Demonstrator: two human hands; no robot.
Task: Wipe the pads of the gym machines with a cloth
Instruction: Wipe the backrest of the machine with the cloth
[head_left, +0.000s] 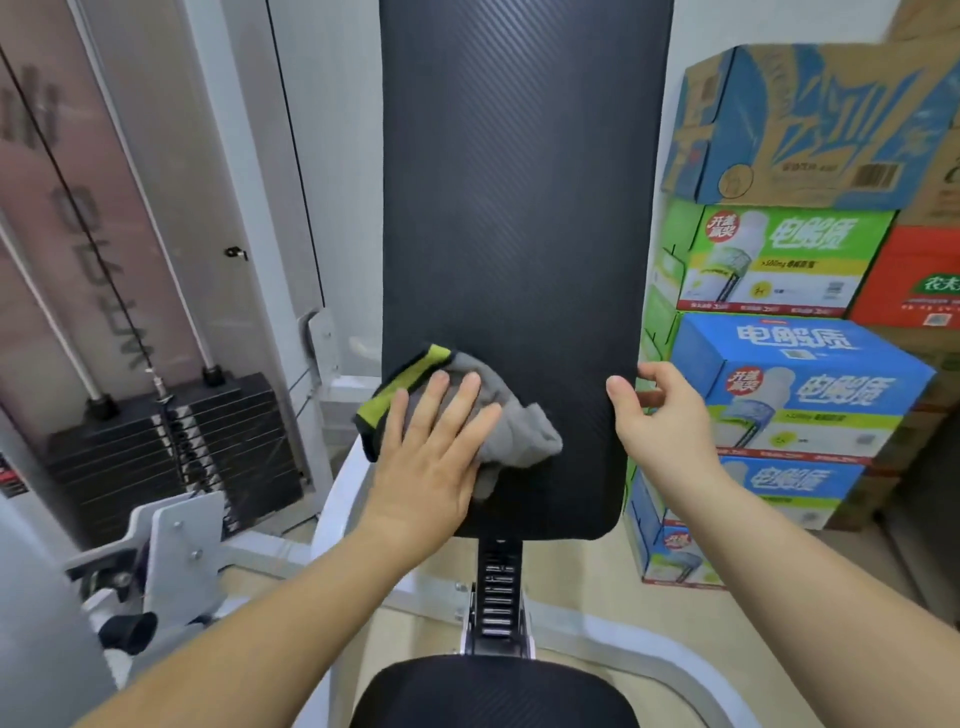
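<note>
A tall black back pad (519, 208) of a gym machine stands upright in the middle of the view. My left hand (431, 447) presses a grey cloth (519, 431) with a green-and-black edge flat against the pad's lower left part, fingers straight. My right hand (660, 410) grips the pad's lower right edge, thumb on the front and fingers wrapped behind. Below, the black seat pad (493, 696) shows at the bottom edge, with the adjustment post (498, 597) between the two pads.
A black weight stack (171, 457) with cables and guide rods stands at the left. Stacked drink cartons (795, 395) fill the right side, close to the pad. The white machine frame (171, 551) runs across the wooden floor below.
</note>
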